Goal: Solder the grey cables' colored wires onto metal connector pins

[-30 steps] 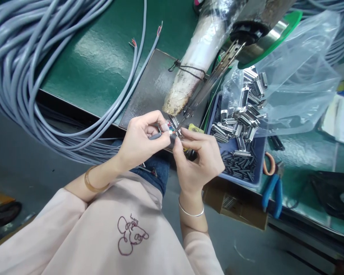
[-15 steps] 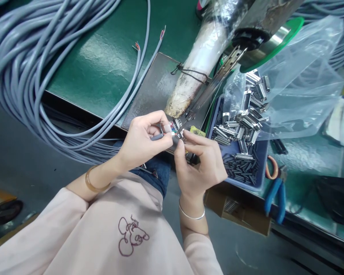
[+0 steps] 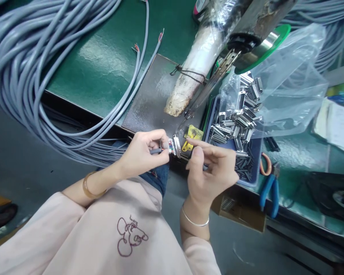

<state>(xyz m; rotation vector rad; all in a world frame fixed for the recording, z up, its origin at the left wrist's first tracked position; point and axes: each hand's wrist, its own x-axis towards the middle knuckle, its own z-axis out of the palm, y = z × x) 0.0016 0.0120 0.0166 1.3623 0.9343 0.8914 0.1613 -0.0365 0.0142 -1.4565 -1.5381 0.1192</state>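
My left hand pinches a grey cable near its end, where thin coloured wires run into a silver multi-pin connector. The connector faces right, in front of the bench edge. Just right of it is my right hand, apart from the connector. Its fingers are curled in with the thumb against them, and a small dark grey bit shows beneath them, too hidden to name. Above the hands, a soldering iron points down at the metal plate, beside a stained white wrapped tube.
A blue tray on the right holds loose connectors and small black pieces. Blue-handled cutters lie beside it. A plastic bag and solder spool are behind. Coiled grey cables fill the left; a yellow sponge sits near the plate.
Both hands have come down from the iron's tip toward the bench edge. My right hand has moved right, off the connector, which now stands clear in my left hand.
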